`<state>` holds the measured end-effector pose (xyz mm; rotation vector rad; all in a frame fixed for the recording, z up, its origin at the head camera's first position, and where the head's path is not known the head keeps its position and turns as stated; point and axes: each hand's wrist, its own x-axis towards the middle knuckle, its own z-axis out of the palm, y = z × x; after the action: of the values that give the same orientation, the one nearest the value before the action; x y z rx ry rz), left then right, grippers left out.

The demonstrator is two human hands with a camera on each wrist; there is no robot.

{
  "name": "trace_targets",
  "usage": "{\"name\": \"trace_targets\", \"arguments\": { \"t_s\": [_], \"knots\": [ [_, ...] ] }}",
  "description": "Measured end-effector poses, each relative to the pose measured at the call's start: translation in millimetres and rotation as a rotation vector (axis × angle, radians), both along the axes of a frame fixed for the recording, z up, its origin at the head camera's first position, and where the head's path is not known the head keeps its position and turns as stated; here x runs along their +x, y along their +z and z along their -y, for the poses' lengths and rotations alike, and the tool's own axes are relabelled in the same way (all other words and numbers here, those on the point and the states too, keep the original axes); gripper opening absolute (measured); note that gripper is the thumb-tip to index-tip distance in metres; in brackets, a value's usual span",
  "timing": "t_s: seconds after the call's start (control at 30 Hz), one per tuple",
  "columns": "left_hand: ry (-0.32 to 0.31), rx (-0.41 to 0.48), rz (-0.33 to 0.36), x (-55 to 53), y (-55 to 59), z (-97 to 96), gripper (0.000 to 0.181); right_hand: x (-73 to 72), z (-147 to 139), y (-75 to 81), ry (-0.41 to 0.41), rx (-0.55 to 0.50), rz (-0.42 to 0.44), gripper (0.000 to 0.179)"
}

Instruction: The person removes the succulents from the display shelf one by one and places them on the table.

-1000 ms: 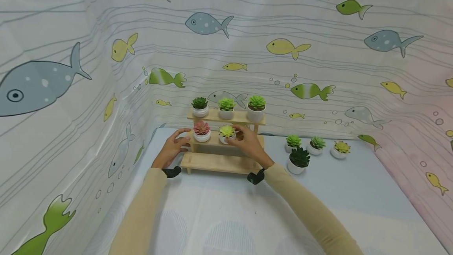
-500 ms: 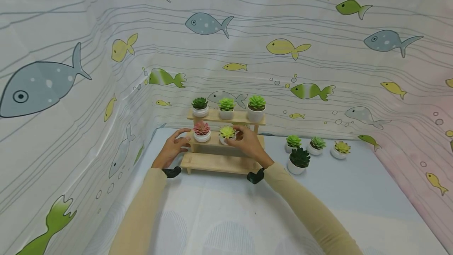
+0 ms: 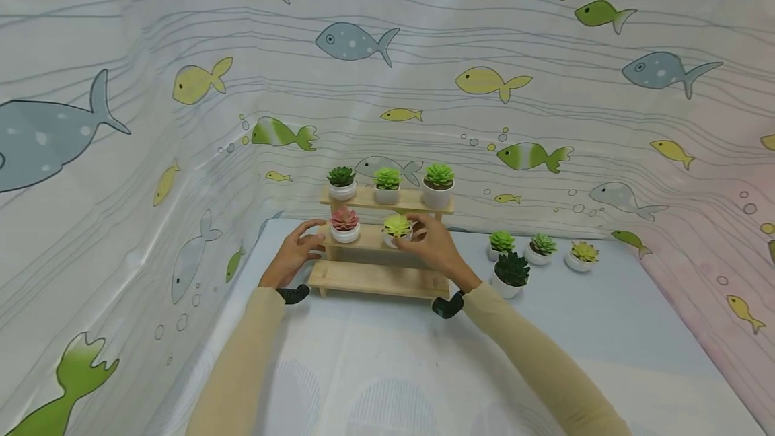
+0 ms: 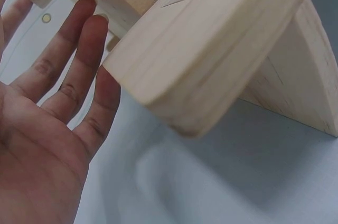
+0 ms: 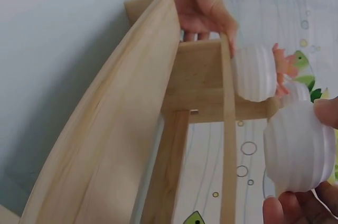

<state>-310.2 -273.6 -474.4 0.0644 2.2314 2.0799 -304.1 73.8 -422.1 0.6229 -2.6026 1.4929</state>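
A three-step wooden plant stand [image 3: 378, 279] stands against the back wall. My right hand [image 3: 432, 244] pinches the white pot of a yellow-green artificial succulent [image 3: 397, 227] at the middle step. In the right wrist view a gap shows between this white pot [image 5: 298, 147] and the step's board. To its left on that step sits a pink succulent [image 3: 345, 225] in a white pot. My left hand [image 3: 295, 253] is at the stand's left end; in the left wrist view its fingers [image 4: 97, 44] are fairly straight beside the bottom board [image 4: 211, 39], and a fingertip seems to touch it.
On the top step stand a dark green succulent [image 3: 342, 182], a bright green one [image 3: 387, 185] and a larger green one [image 3: 438, 185]. Several more potted succulents, including a dark one [image 3: 510, 273], stand on the table [image 3: 611, 308] to the right. Fish-print cloth [image 3: 424, 39] surrounds the table.
My right hand has shifted a little to the right along the middle step, and the yellow-green succulent has moved with it. The left hand stays at the stand's left end.
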Motion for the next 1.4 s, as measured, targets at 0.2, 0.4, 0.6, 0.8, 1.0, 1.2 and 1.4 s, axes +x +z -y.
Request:
{"name": "trace_targets", "arguments": {
  "t_s": [0.2, 0.4, 0.6, 0.8, 1.0, 1.2, 1.4],
  "knots": [
    [0.015, -0.005, -0.016, -11.3, -20.4, 5.0, 0.053, 4.2, -14.3, 2.4, 0.005, -0.021, -0.009, 0.067],
    [0.032, -0.039, -0.052, -14.2, -26.3, 6.6, 0.052, 9.1, -29.8, 6.7, -0.015, -0.038, 0.000, 0.066],
    [0.025, -0.052, -0.072, -14.3, -27.6, 8.2, 0.052, 14.6, -46.1, 12.2, -0.035, -0.043, -0.005, 0.068],
    [0.032, -0.049, -0.046, -15.0, -27.0, 7.3, 0.055, 18.1, -63.3, 14.8, -0.067, -0.007, -0.026, 0.068],
    [0.021, -0.020, -0.012, -13.9, -23.2, 6.5, 0.055, 22.4, -82.1, 15.0, -0.083, 0.005, -0.024, 0.069],
    [-0.006, -0.008, -0.014, -0.9, -4.1, 2.0, 0.053, 25.9, -101.4, 12.2, -0.095, -0.023, -0.023, 0.068],
    [-0.012, -0.003, -0.016, 5.5, 5.1, -0.6, 0.052, 31.7, -119.1, 13.4, -0.139, -0.009, -0.006, 0.071]
  ]
}}
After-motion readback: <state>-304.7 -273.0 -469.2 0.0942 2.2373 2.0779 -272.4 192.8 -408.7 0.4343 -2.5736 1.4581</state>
